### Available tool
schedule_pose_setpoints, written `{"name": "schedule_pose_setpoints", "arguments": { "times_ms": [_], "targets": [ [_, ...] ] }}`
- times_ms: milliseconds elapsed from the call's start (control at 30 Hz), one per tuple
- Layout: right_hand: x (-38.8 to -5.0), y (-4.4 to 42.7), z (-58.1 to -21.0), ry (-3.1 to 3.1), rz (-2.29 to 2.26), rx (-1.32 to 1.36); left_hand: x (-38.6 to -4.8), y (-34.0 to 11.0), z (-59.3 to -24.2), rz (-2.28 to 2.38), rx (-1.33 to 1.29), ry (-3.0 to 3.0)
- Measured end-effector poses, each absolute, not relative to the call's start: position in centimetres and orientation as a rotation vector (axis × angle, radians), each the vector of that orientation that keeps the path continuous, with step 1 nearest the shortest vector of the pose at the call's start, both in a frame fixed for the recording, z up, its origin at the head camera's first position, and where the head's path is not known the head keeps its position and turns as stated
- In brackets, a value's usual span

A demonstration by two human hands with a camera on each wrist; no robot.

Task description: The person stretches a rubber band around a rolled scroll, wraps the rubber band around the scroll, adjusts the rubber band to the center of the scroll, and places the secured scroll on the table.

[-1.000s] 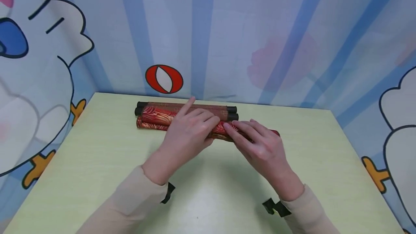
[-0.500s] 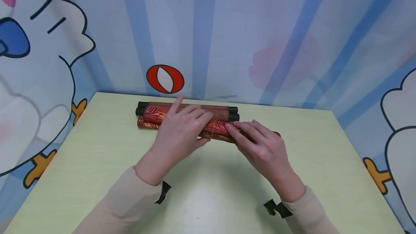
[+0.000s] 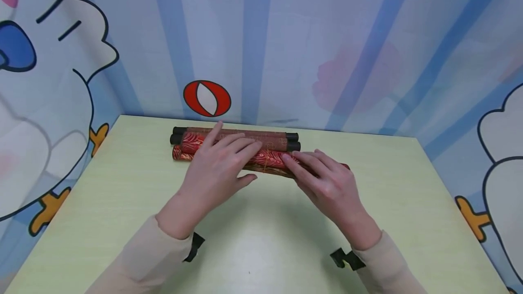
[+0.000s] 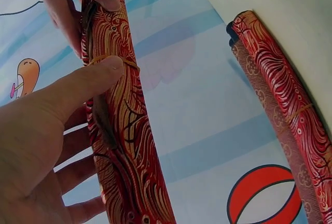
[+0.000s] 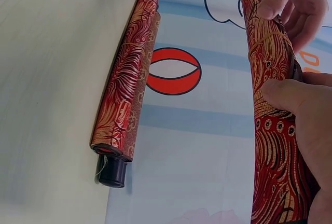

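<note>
A long red-and-gold patterned cloth roll [image 3: 271, 161], bound with a thin rubber band, stretches between both hands. My left hand [image 3: 214, 167] holds its left part, fingers over the far side. In the left wrist view, that hand's thumb [image 4: 106, 71] lies across the front by the band. My right hand [image 3: 328, 183] grips the right part, its thumb [image 5: 282, 93] on the front in the right wrist view. The roll's far right end is mostly hidden under this hand. Just behind lies a second red patterned roll [image 5: 124, 86], also banded.
Brown patterned rolls [image 3: 271, 141] with black end knobs [image 3: 292, 146] lie side by side along the back of the pale table [image 3: 122, 185]. A printed cloth backdrop [image 3: 286, 49] rises at the table's rear edge.
My left hand has slid leftward along the roll, and its thumb now sticks out more. The band and more of the roll's middle show. My right hand stays nearly in place.
</note>
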State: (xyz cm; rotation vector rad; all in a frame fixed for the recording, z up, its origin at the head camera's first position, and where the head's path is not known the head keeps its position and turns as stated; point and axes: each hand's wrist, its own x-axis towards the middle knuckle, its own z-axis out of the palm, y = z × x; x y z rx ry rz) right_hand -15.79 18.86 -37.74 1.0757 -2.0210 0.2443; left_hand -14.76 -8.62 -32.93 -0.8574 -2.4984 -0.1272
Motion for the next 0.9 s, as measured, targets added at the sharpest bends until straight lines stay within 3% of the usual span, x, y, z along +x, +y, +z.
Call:
{"name": "schedule_pose_setpoints", "arguments": {
  "times_ms": [900],
  "targets": [
    [-21.4,13.9,-44.2,-2.343,0.222,1.194,-11.3,-13.9,-37.6,-0.308,-0.617,-2.779]
  ]
}}
